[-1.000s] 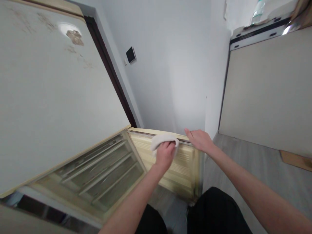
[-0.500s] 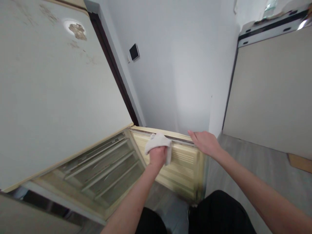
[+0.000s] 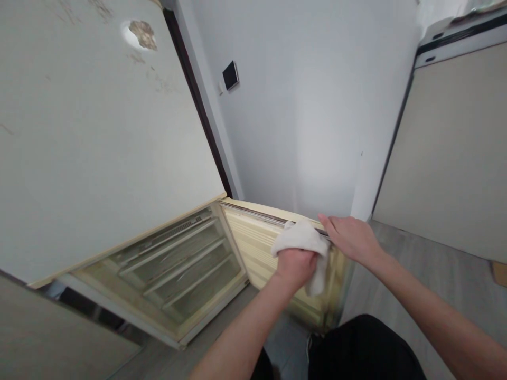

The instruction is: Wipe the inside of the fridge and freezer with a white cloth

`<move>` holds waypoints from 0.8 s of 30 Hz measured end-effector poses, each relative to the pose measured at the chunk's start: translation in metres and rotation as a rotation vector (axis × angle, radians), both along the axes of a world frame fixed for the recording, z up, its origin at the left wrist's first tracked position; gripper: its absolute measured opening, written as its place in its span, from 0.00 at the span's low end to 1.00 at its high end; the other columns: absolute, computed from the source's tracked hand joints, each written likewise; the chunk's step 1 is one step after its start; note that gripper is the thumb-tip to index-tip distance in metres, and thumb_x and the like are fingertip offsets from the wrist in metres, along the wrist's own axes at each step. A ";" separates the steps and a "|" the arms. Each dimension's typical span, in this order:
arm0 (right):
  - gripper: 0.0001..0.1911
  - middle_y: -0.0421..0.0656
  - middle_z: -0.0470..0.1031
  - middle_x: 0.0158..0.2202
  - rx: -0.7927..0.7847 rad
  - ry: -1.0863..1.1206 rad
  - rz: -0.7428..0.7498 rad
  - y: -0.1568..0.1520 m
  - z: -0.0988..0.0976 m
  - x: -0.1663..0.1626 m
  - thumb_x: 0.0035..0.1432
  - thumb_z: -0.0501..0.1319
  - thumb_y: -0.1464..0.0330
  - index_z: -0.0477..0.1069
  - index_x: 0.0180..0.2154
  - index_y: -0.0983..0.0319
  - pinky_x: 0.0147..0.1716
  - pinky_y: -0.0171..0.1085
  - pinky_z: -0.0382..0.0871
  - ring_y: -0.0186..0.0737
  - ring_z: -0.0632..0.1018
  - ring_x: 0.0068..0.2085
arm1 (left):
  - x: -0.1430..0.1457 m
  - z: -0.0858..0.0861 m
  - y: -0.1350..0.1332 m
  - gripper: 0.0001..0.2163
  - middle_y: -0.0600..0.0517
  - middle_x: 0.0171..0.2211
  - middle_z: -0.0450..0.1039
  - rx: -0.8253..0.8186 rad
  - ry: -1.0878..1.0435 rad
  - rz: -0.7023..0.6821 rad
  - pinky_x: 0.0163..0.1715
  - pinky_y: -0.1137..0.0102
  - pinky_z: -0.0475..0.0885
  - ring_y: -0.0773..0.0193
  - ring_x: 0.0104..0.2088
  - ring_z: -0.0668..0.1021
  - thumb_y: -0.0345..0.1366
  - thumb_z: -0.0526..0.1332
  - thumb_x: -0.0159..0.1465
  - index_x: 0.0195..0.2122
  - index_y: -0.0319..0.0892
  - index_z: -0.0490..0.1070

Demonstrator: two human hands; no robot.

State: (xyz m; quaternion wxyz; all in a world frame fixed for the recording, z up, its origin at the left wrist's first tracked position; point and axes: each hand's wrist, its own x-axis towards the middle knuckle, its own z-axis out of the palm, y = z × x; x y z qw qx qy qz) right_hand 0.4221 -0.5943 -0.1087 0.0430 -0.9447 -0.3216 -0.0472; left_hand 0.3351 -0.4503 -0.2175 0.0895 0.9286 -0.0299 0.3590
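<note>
Large panel left, above open compartment; shelves inside; door right of it; cloth against door's inner face; wall behind, screen on it; cabinet far right

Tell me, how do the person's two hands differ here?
The left hand is closed around a white cloth, while the right hand lies over the top edge of the open door. The left hand is in front of the door's ribbed inner face; the right hand is higher, near the door's free end. Both hands are bare.
</note>
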 end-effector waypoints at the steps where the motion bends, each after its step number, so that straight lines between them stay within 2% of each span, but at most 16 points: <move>1: 0.38 0.53 0.82 0.41 -0.009 -0.004 0.000 0.000 0.000 0.000 0.76 0.34 0.53 0.80 0.42 0.61 0.42 0.47 0.74 0.57 0.83 0.45 | -0.002 0.000 0.021 0.10 0.45 0.47 0.83 -0.042 0.021 0.053 0.62 0.49 0.73 0.48 0.50 0.82 0.37 0.65 0.65 0.46 0.48 0.83; 4: 0.38 0.53 0.82 0.41 -0.014 -0.001 -0.013 0.001 0.001 -0.001 0.76 0.34 0.52 0.80 0.42 0.61 0.41 0.46 0.73 0.57 0.83 0.45 | -0.009 0.001 0.095 0.11 0.41 0.47 0.83 -0.132 0.026 0.215 0.62 0.45 0.72 0.44 0.50 0.82 0.32 0.61 0.65 0.43 0.44 0.83; 7: 0.38 0.52 0.82 0.39 -0.016 0.002 -0.019 0.002 0.001 -0.004 0.76 0.35 0.51 0.80 0.40 0.59 0.40 0.46 0.72 0.57 0.83 0.45 | -0.015 0.004 0.162 0.12 0.41 0.49 0.82 -0.219 0.014 0.356 0.65 0.48 0.68 0.44 0.54 0.80 0.31 0.60 0.65 0.44 0.42 0.83; 9: 0.38 0.50 0.82 0.39 -0.018 0.005 -0.019 0.002 0.001 -0.005 0.76 0.35 0.50 0.80 0.40 0.58 0.39 0.46 0.72 0.57 0.83 0.44 | -0.015 0.007 0.195 0.11 0.40 0.50 0.81 -0.286 -0.002 0.441 0.65 0.51 0.68 0.44 0.56 0.79 0.31 0.59 0.65 0.42 0.41 0.82; 12: 0.37 0.49 0.82 0.38 -0.013 -0.001 -0.026 0.002 -0.001 -0.005 0.75 0.36 0.49 0.79 0.39 0.58 0.37 0.45 0.72 0.57 0.83 0.43 | -0.011 0.011 0.232 0.09 0.39 0.48 0.81 -0.410 -0.035 0.561 0.62 0.52 0.70 0.47 0.54 0.80 0.29 0.59 0.67 0.39 0.38 0.81; 15: 0.36 0.50 0.82 0.37 -0.025 -0.020 -0.027 0.002 -0.002 -0.006 0.75 0.37 0.48 0.78 0.39 0.59 0.36 0.45 0.72 0.56 0.83 0.42 | -0.005 0.012 0.256 0.07 0.42 0.46 0.81 -0.550 -0.080 0.659 0.60 0.50 0.71 0.52 0.51 0.80 0.32 0.60 0.70 0.41 0.37 0.78; 19: 0.35 0.50 0.82 0.37 -0.031 -0.024 -0.026 0.002 -0.002 -0.011 0.75 0.37 0.48 0.78 0.41 0.59 0.36 0.44 0.71 0.56 0.83 0.42 | 0.000 0.006 0.268 0.12 0.45 0.48 0.79 -0.721 -0.139 0.722 0.57 0.53 0.73 0.56 0.50 0.80 0.41 0.60 0.73 0.47 0.38 0.76; 21: 0.35 0.50 0.82 0.37 -0.029 -0.020 -0.028 0.001 -0.002 -0.015 0.75 0.38 0.48 0.78 0.40 0.58 0.36 0.44 0.71 0.56 0.83 0.42 | -0.001 -0.003 0.269 0.14 0.45 0.48 0.78 -0.785 -0.155 0.733 0.54 0.55 0.75 0.57 0.49 0.80 0.44 0.58 0.74 0.49 0.38 0.75; 24: 0.34 0.50 0.82 0.37 -0.046 -0.026 -0.036 0.001 -0.002 -0.019 0.75 0.39 0.49 0.78 0.40 0.58 0.36 0.44 0.71 0.56 0.83 0.41 | -0.007 -0.027 0.266 0.15 0.46 0.46 0.78 -0.865 -0.135 0.755 0.50 0.58 0.76 0.59 0.45 0.80 0.45 0.57 0.75 0.47 0.39 0.75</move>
